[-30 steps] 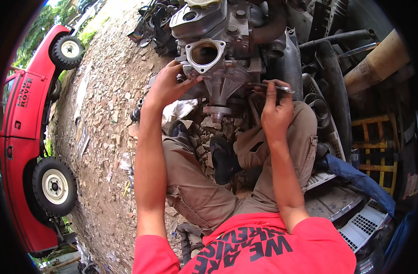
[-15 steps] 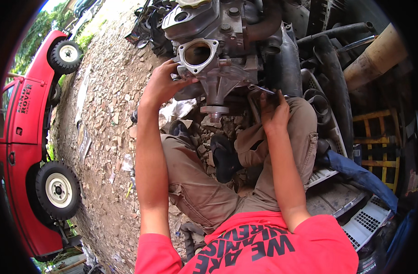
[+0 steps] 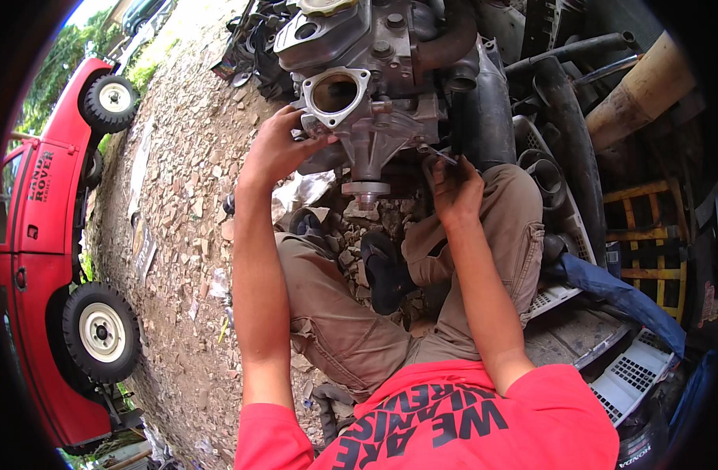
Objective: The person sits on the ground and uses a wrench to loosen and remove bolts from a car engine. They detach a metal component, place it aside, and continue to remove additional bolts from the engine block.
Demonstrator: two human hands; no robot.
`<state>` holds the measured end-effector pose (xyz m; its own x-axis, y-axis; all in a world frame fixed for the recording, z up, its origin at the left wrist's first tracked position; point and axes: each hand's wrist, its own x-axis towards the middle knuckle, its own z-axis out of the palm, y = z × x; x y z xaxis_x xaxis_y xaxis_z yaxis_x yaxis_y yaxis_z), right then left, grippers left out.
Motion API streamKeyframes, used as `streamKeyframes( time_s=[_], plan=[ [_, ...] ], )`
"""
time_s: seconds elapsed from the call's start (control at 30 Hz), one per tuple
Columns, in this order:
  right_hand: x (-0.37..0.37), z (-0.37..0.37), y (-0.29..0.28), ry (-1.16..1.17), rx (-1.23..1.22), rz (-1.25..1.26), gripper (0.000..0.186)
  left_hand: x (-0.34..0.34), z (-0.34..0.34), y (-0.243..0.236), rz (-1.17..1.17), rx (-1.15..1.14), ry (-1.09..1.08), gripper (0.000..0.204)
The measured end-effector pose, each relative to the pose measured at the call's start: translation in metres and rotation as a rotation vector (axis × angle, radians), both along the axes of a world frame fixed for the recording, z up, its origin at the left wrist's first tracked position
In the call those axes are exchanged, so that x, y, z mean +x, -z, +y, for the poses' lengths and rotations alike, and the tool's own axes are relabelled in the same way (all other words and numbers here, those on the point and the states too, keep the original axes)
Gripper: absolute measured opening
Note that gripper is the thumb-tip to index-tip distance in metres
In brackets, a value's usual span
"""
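While left hand [image 3: 284, 147] grips the engine [image 3: 386, 74] between them, right hand [image 3: 459, 194] pinches a tool [image 3: 447, 158].

A red vehicle [image 3: 53, 210] stands beside stony ground [image 3: 188, 211] at left, a tan pole [image 3: 641, 92] and yellow lattice [image 3: 649, 234] at right.

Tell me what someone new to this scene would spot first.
Probably the bright red vehicle down the left edge, with its pale-centred wheels. Next comes the bulky metal engine at upper centre, where the left hand touches its left side and the right hand holds a slim metal tool by its lower right. The red shirt stands out at the bottom.
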<state>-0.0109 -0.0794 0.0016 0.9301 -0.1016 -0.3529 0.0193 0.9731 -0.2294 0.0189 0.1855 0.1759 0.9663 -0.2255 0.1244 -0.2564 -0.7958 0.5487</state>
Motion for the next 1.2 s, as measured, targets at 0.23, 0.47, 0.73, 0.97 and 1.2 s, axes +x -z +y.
streamKeyframes(
  time_s=[0.23, 0.47, 0.73, 0.97, 1.2],
  plan=[
    [0.004, 0.015, 0.004, -0.057, 0.278, -0.059, 0.017, 0.002, 0.000, 0.003, 0.059, -0.065, -0.023, 0.038],
    [0.002, 0.026, 0.003, 0.025, 0.355, -0.055, 0.016, 0.004, 0.005, 0.008, -0.045, 0.000, 0.019, 0.038],
    [0.005, 0.029, -0.013, 0.093, 0.278, 0.092, 0.018, -0.004, 0.001, 0.000, -0.018, 0.030, 0.001, 0.041],
    [0.001, 0.024, -0.026, 0.143, -0.093, -0.017, 0.013, -0.001, 0.003, 0.005, -0.057, 0.063, -0.002, 0.042],
    [-0.026, 0.039, -0.098, 0.374, -1.489, -0.803, 0.006, -0.002, 0.001, 0.003, -0.033, 0.065, -0.007, 0.039]
  ],
)
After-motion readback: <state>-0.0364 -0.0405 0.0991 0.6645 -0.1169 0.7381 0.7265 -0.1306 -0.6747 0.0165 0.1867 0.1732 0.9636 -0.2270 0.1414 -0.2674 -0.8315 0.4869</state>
